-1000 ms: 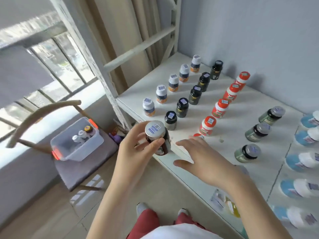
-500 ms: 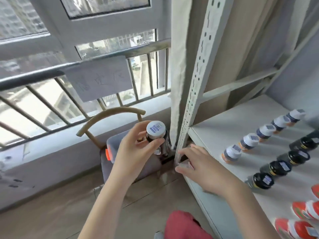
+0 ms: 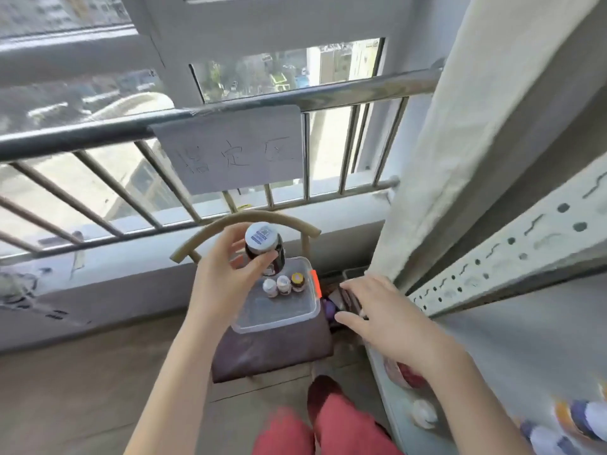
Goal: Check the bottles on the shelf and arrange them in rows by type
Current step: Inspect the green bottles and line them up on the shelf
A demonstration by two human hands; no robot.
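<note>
My left hand (image 3: 226, 284) grips a dark brown bottle (image 3: 266, 249) with a white barcode-labelled lid, holding it above a clear plastic bin (image 3: 279, 315) that sits on a chair seat. Three small bottles (image 3: 283, 285) stand at the bin's far end. My right hand (image 3: 384, 318) hovers with its fingers spread near the shelf's left corner, holding nothing. Only a blurred corner of the white shelf (image 3: 512, 343) shows, with a few bottles (image 3: 578, 418) at the lower right.
The bin rests on a brown cushioned chair (image 3: 269, 353) with a curved wooden back. A perforated metal shelf post (image 3: 505, 257) and a cream curtain (image 3: 460, 126) stand to the right. A window railing with a paper sign (image 3: 230, 149) lies ahead.
The view has swung left, away from the shelf toward the chair. My left hand has carried the brown bottle over the bin. My right hand stays near the shelf corner.
</note>
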